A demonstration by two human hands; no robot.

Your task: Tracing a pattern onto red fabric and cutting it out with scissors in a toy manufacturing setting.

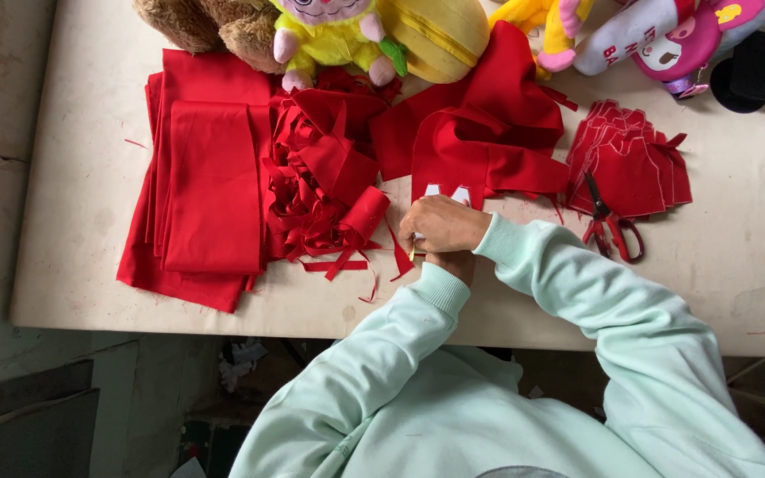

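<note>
My right hand lies over my left hand near the surface's front edge; its grip is closed on a thin yellowish stick, while I cannot tell my left's. Just beyond lies red cloth with a white pattern. Scissors lie right, folded cloth left.

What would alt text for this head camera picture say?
A person in a mint sweatshirt presses the right hand over the left hand on red fabric at a table. Red-handled scissors lie nearby; plush toys line the far edge.
</note>
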